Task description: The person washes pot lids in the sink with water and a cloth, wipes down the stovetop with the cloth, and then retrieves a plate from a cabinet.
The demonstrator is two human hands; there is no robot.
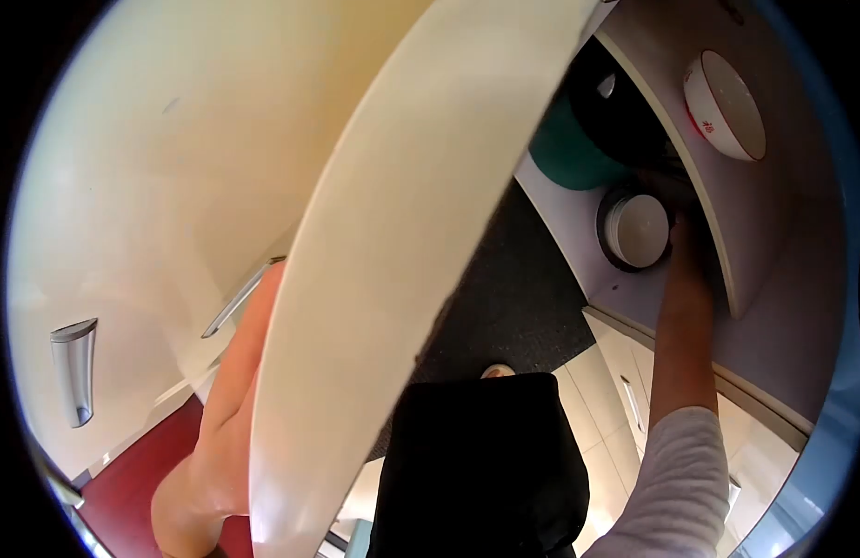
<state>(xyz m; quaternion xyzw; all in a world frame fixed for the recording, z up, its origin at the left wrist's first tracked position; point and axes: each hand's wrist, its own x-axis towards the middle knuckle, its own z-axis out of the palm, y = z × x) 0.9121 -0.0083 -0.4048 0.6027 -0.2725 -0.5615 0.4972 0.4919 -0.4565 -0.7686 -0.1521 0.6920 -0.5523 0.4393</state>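
Observation:
My right arm reaches into an open cupboard. My right hand point(683, 231) is at the right edge of a stack of white bowls point(638, 231). Its fingers are in shadow, so I cannot see whether they grip the stack. The bowls sit on a darker, wider dish point(608, 244) on the lower shelf. My left arm comes up behind the edge of the cream cupboard door point(393, 214). Near a curved metal handle point(244, 299), my left hand point(271, 279) is mostly hidden by that door edge, its fingers out of sight.
A green container point(571, 149) stands beside the bowls, with a black object point(616, 102) against it. On the upper shelf point(718, 223) is a white bowl with a red rim point(725, 107). Another door handle point(74, 374) is at far left. A dark mat point(513, 288) covers part of the floor.

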